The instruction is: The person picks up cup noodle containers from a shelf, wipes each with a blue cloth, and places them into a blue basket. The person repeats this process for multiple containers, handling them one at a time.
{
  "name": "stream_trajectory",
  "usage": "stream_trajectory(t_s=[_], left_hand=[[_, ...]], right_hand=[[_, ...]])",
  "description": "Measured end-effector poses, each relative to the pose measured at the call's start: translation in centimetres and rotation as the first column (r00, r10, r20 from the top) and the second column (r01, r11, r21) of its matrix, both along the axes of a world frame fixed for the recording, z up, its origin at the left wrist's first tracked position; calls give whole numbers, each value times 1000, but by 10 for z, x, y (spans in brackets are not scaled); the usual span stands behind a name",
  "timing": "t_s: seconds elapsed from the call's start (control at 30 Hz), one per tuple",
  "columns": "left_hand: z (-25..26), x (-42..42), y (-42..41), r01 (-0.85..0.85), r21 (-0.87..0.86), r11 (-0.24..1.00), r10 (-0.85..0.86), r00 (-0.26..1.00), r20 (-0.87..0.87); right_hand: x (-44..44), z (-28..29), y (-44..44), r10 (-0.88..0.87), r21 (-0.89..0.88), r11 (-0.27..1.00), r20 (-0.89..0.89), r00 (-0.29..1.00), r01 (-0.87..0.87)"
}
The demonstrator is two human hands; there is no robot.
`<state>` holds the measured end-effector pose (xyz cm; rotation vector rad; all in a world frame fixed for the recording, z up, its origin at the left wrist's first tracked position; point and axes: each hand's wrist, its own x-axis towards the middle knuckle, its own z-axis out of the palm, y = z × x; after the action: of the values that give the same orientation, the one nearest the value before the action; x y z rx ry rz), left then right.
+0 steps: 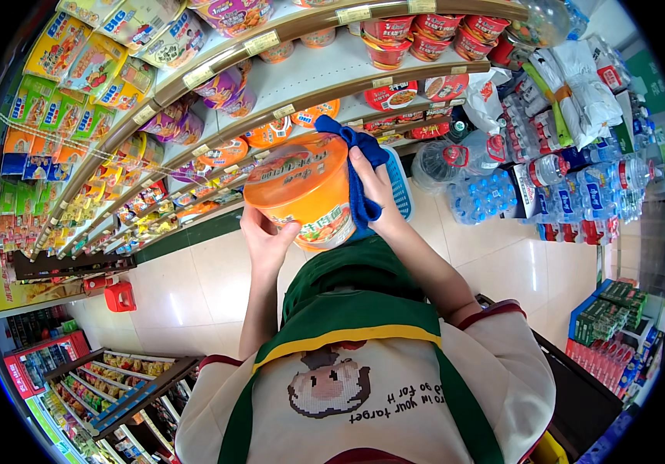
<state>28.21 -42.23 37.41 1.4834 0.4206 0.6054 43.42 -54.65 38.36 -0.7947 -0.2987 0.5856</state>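
Note:
An orange instant noodle tub [303, 191] with a printed lid is held up in front of the green apron, tilted on its side. My left hand [268, 232] grips its lower left side, with the thumb on the printed wall. My right hand [373, 185] presses a dark blue cloth [361, 174] against the tub's right side. The cloth is bunched over the rim and hangs down beside the wall. Behind the tub are shelves [309, 75] carrying red noodle tubs [387, 52], purple tubs [222, 90] and more orange tubs [268, 133].
A light blue plastic basket [399, 182] is just right of my right hand. Bottled water packs [483, 194] and large bottles [439, 162] stand on the floor at right. A red plastic container [120, 297] is at left, above a lower shelf rack [118, 400].

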Motion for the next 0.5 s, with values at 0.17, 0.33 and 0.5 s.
stream_trajectory(t_s=[0.17,0.33,0.5], left_hand=[[-26,-5,-10,146,-466,873,-24,966,257],[-33,7,-13,59,-499,865,88,960,266],[18,20,-21,-33,-65,997,32,999,-17]], right_hand=[[1,-10,-3,224,180,966,-234,946,-184],[-1,-12,-1,42,149,988,-99,994,-27],[1,-17,-4,-271,-73,950,282,920,302]])
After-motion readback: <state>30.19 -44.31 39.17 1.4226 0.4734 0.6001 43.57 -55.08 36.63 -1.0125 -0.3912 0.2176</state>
